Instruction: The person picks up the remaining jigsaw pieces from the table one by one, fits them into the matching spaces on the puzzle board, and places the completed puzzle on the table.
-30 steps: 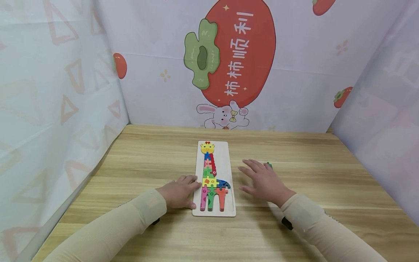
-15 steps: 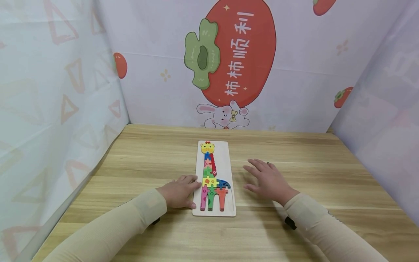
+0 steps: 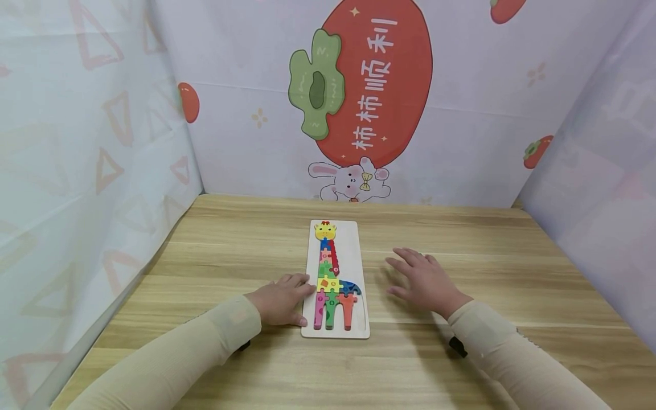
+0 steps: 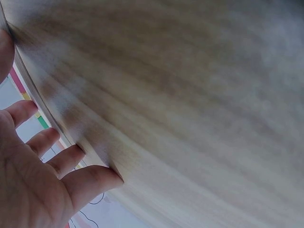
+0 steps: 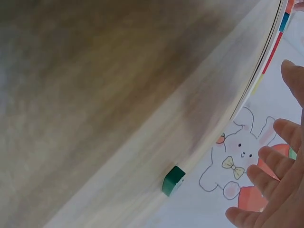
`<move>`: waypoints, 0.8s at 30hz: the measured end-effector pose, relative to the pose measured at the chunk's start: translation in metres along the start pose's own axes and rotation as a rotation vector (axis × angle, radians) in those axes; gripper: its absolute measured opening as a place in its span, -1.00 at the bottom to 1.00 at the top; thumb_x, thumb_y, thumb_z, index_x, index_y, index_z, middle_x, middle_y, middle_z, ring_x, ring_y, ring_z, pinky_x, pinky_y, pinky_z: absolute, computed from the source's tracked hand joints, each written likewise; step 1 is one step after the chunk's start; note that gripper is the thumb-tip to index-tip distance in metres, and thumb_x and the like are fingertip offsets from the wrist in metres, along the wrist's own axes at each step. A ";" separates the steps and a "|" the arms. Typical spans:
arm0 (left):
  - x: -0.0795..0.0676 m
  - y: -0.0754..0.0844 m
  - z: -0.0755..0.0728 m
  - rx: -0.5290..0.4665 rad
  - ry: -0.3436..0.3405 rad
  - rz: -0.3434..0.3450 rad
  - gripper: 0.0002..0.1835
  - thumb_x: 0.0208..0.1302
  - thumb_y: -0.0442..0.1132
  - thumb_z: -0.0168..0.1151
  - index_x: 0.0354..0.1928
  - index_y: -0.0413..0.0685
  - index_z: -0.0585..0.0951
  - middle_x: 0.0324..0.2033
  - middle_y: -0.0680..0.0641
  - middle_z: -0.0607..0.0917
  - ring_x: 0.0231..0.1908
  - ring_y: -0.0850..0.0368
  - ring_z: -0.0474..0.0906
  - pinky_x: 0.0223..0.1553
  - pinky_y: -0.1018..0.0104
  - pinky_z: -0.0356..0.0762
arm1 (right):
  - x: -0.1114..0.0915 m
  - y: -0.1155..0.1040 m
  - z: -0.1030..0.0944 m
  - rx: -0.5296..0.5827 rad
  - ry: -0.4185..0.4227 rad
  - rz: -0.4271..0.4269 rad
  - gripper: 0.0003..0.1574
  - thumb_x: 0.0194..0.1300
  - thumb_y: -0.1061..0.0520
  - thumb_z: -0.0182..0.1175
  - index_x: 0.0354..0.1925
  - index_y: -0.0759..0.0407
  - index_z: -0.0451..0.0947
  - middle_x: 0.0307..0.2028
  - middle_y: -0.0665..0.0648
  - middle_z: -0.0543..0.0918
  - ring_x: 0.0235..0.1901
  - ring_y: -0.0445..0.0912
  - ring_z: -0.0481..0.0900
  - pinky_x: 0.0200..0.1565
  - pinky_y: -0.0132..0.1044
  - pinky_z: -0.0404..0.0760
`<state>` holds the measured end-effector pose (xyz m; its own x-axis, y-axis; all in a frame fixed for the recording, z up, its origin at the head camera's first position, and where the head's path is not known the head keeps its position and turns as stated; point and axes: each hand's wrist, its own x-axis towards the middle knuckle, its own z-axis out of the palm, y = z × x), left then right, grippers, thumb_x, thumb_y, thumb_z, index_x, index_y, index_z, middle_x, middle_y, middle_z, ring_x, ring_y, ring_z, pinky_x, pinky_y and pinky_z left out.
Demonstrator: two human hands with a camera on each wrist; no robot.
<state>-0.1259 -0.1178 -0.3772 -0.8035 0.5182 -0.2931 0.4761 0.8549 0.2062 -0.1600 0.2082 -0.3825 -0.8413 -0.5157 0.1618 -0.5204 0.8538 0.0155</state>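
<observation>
A pale wooden board (image 3: pixel 351 250) lies on the table and holds a giraffe jigsaw puzzle (image 3: pixel 329 285) of coloured, numbered pieces. In its lower right the recess beside the orange leg piece (image 3: pixel 348 316) shows bare wood. My left hand (image 3: pixel 281 299) rests at the board's left edge, fingers spread and loosely bent. To the right of the board my right hand (image 3: pixel 427 285) hovers with relaxed, spread fingers and holds nothing. A small green puzzle piece (image 5: pixel 173 181) stands on the table in the right wrist view; in the head view my right hand hides it.
The wooden table (image 3: pixel 246 239) reaches back to a white cloth wall (image 3: pixel 246 148) printed with a persimmon and a rabbit. Cloth side walls (image 3: pixel 123 171) close in the left and right.
My right hand has moved slightly right, away from the board, and now covers the green piece in the head view. The left hand and the board have stayed still.
</observation>
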 end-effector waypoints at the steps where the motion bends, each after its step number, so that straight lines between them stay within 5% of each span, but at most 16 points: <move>1: 0.000 0.000 0.000 0.000 0.000 0.000 -0.21 -0.03 0.25 0.18 0.28 0.18 0.27 0.29 -0.04 0.17 0.25 -0.06 0.08 0.10 -0.11 0.26 | 0.000 0.001 0.000 -0.004 0.000 0.001 -0.17 0.04 -0.33 0.18 0.22 -0.04 0.31 0.26 0.14 0.24 0.25 0.09 0.15 0.09 0.24 0.18; 24: -0.001 0.001 -0.001 0.003 -0.002 -0.009 -0.21 -0.04 0.26 0.18 0.27 0.19 0.28 0.29 -0.04 0.17 0.25 -0.05 0.09 0.11 -0.08 0.27 | -0.003 0.016 -0.003 0.028 -0.016 0.030 -0.13 -0.01 -0.31 0.23 0.21 0.01 0.33 0.24 0.16 0.26 0.23 0.10 0.17 0.07 0.23 0.20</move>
<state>-0.1255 -0.1174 -0.3757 -0.8070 0.5104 -0.2972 0.4699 0.8597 0.2004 -0.1657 0.2235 -0.3800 -0.8586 -0.4915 0.1459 -0.4989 0.8665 -0.0167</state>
